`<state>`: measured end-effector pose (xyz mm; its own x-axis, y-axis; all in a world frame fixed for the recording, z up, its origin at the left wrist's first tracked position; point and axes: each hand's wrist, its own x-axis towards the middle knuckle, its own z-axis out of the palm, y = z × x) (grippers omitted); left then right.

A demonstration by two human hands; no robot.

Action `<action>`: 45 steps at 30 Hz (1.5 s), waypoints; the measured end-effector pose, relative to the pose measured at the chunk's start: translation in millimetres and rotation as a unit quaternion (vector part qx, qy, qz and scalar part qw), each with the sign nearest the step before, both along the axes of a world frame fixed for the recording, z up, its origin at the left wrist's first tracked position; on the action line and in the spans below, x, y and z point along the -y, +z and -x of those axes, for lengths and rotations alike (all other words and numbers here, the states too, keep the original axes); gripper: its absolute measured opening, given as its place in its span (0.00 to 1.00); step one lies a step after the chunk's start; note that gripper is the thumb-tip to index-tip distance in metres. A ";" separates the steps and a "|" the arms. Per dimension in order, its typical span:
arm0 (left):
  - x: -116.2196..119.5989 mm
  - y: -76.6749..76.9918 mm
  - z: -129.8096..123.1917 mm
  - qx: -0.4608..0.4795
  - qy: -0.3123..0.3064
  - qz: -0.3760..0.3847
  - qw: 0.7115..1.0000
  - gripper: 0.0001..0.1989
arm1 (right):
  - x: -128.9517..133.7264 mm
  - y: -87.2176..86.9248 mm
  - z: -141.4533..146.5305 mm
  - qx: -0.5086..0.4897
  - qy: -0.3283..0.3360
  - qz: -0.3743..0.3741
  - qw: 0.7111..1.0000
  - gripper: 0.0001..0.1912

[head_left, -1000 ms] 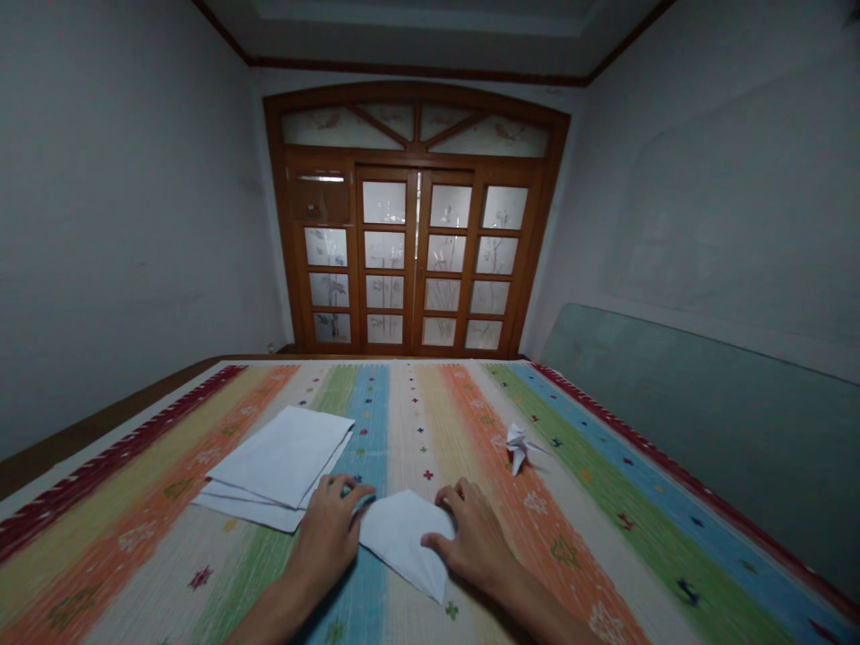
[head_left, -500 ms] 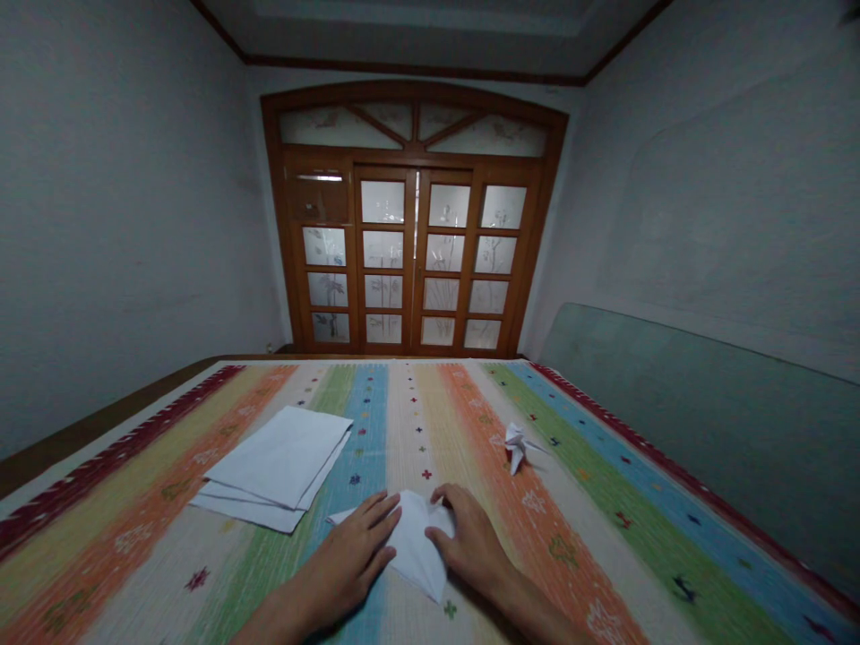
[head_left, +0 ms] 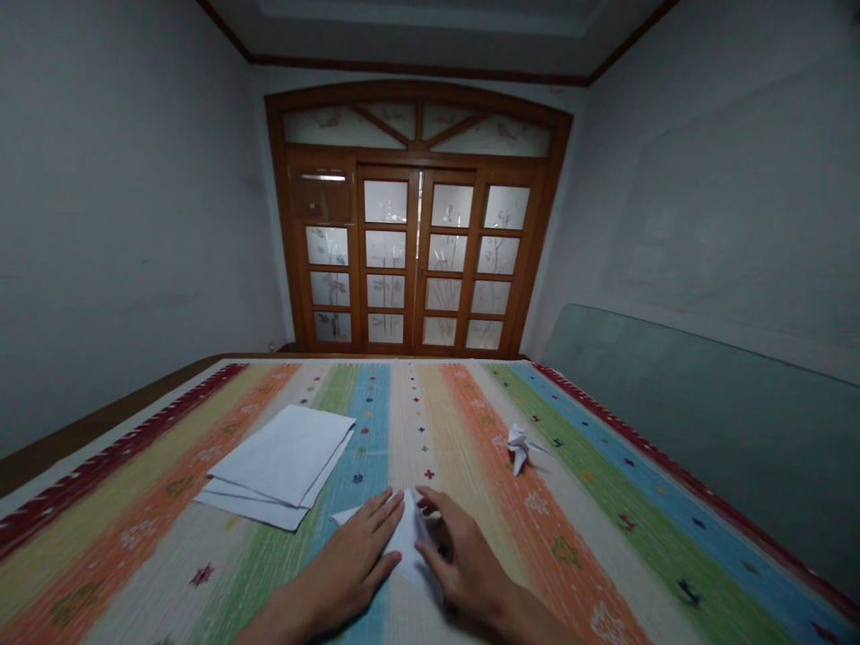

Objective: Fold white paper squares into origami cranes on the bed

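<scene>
A folded piece of white paper (head_left: 405, 540) lies on the striped woven rug (head_left: 430, 430), mostly hidden between my hands. My left hand (head_left: 353, 560) rests flat on its left part, with a paper point sticking out past the fingertips. Curled over its right side, my right hand (head_left: 463, 563) holds the fold between fingers and thumb. Left of my hands lies a stack of white paper sheets (head_left: 279, 466). A small white origami crane (head_left: 519, 446) stands on the rug to the upper right, well beyond my right hand.
The rug has a dark red border and a brown wooden edge (head_left: 100, 421) along its left side. A grey-green padded panel (head_left: 699, 421) leans along the right. Grey walls flank a wooden glazed door (head_left: 409, 260) at the far end.
My right hand has moved left over the paper, closer to my left hand. The paper now looks narrower and more covered. The stack and the crane stay in place.
</scene>
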<state>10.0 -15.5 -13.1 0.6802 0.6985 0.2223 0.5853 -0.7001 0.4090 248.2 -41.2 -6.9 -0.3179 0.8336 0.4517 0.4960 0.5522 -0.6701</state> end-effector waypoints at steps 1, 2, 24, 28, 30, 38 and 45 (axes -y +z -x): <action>-0.2 -1.2 0.3 0.002 0.004 0.004 1.000 0.32 | 1.5 0.5 0.0 0.021 0.023 -0.010 0.999 0.33; -0.7 -2.4 0.7 0.005 0.008 0.011 1.000 0.33 | 2.9 1.4 -0.1 0.042 0.041 -0.018 0.998 0.33; -11.0 5.2 12.0 0.019 -0.053 0.087 0.995 0.33 | 7.7 8.1 -0.3 0.179 0.106 -0.022 0.978 0.19; -13.6 0.6 11.1 0.002 -0.044 0.071 0.997 0.28 | 6.2 11.8 -0.6 0.190 0.130 -0.049 0.972 0.13; -14.9 -2.1 10.1 0.006 -0.043 0.056 0.998 0.25 | 4.4 13.8 -0.5 0.190 0.146 -0.064 0.969 0.12; -9.9 -3.9 3.3 0.020 -0.053 -0.022 0.998 0.25 | -4.1 17.8 -2.8 0.197 0.182 -0.087 0.959 0.10; -6.3 1.9 -3.2 -0.029 -0.064 -0.038 0.997 0.36 | -10.8 12.4 -8.1 0.180 0.197 -0.068 0.961 0.08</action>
